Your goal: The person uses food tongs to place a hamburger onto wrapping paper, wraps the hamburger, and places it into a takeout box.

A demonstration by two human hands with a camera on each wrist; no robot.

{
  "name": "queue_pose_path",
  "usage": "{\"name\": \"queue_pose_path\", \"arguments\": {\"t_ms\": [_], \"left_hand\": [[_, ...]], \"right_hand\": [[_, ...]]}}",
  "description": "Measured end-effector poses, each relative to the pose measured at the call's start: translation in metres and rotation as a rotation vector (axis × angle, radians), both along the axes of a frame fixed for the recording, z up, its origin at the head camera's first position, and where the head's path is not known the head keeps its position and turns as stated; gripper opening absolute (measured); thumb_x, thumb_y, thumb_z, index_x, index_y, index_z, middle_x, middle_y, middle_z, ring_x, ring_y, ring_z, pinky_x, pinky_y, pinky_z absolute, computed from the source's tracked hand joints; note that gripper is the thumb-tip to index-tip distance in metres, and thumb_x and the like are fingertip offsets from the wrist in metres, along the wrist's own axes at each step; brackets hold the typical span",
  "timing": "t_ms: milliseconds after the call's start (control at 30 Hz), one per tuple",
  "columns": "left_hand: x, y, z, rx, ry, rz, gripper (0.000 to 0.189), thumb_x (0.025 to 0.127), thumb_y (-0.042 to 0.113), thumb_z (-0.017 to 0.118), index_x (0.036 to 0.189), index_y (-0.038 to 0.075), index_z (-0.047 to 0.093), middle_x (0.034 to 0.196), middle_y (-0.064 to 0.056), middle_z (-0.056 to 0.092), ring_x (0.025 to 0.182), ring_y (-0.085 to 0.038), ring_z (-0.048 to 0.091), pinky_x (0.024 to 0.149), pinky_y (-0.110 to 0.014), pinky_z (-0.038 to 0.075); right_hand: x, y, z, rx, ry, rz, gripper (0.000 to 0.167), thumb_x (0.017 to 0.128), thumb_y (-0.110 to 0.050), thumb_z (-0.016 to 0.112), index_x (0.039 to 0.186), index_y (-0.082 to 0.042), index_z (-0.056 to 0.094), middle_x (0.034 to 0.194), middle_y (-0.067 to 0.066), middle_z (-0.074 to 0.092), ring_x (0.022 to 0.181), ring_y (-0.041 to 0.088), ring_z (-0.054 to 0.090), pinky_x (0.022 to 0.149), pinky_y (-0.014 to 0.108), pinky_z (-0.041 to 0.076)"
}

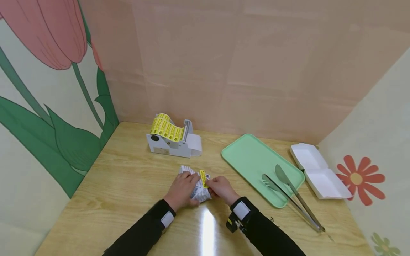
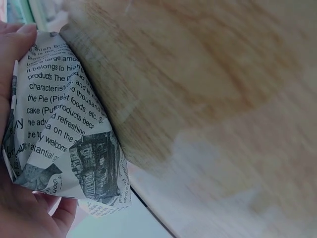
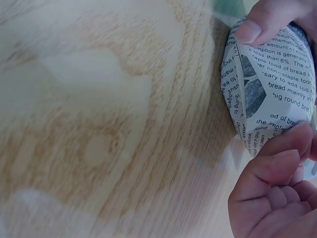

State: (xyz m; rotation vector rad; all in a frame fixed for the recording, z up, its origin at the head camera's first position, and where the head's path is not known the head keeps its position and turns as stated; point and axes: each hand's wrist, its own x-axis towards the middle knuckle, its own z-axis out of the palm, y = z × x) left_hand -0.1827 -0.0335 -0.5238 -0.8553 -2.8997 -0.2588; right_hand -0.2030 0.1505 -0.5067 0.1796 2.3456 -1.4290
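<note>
A small package wrapped in newsprint paper (image 1: 200, 195) lies on the table in front of the person. Its printed text and dark pictures show up close in the left wrist view. My left hand (image 1: 182, 189) holds the package from the left, fingers over its top. Across the wrapping runs a yellow sticker (image 1: 203, 177). At the right side of the package, my right hand (image 1: 223, 189) pinches the near end of that sticker between thumb and curled fingers. In the right wrist view, the curled right fingers (image 3: 270, 171) are right against the paper.
Behind the package stands a grey label dispenser (image 1: 169, 151) carrying a roll of yellow stickers (image 1: 164, 128). To the right lies a green tray (image 1: 246, 160) with metal tongs (image 1: 299, 197) resting over its edge. An open white box (image 1: 326, 181) sits beyond the tray.
</note>
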Motion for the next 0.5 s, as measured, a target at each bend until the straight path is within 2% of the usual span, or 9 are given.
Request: {"name": "queue_pose_path", "arguments": {"t_ms": [167,267,367,433,500], "left_hand": [[-0.001,0.0,-0.002,-0.019,0.057,-0.026,0.089,0.066,0.059,0.084,0.137,0.016,0.053,0.138,-0.009,0.057,0.122,-0.027,0.049,0.105,-0.043,0.038],[-0.001,0.0,-0.001,-0.03,0.036,-0.031,0.083,0.068,0.059,0.083,0.136,0.02,0.055,0.14,-0.01,0.055,0.124,-0.028,0.048,0.105,-0.045,0.037],[-0.001,0.0,0.0,-0.034,0.014,-0.032,0.082,0.069,0.058,0.083,0.136,0.021,0.055,0.142,-0.01,0.054,0.125,-0.028,0.047,0.107,-0.046,0.036],[-0.001,0.0,0.0,-0.039,0.013,-0.033,0.081,0.07,0.059,0.082,0.137,0.022,0.055,0.142,-0.01,0.054,0.126,-0.028,0.047,0.107,-0.046,0.036],[-0.001,0.0,-0.001,-0.038,0.029,-0.036,0.08,0.069,0.059,0.082,0.135,0.022,0.057,0.142,-0.01,0.054,0.125,-0.028,0.047,0.106,-0.045,0.037]], "right_hand": [[-0.001,0.001,0.002,0.021,-0.012,0.01,0.031,0.095,-0.02,0.062,0.067,-0.006,0.06,0.059,0.0,0.055,0.051,0.009,0.05,0.048,0.021,0.039],[-0.002,0.004,0.004,0.114,0.045,0.087,0.034,0.095,-0.025,0.064,0.067,-0.005,0.062,0.059,0.0,0.055,0.052,0.011,0.049,0.048,0.023,0.039],[-0.005,0.009,0.006,0.28,0.227,0.204,0.027,0.093,-0.028,0.068,0.079,-0.005,0.065,0.071,0.002,0.06,0.063,0.015,0.055,0.056,0.028,0.045],[-0.008,0.012,0.008,0.392,0.407,0.323,0.024,0.092,-0.026,0.071,0.096,-0.003,0.068,0.092,0.008,0.066,0.083,0.023,0.062,0.071,0.037,0.052],[-0.011,0.015,0.007,0.473,0.572,0.479,0.033,0.092,-0.02,0.069,0.119,0.0,0.065,0.117,0.017,0.064,0.108,0.033,0.06,0.09,0.048,0.05]]}}
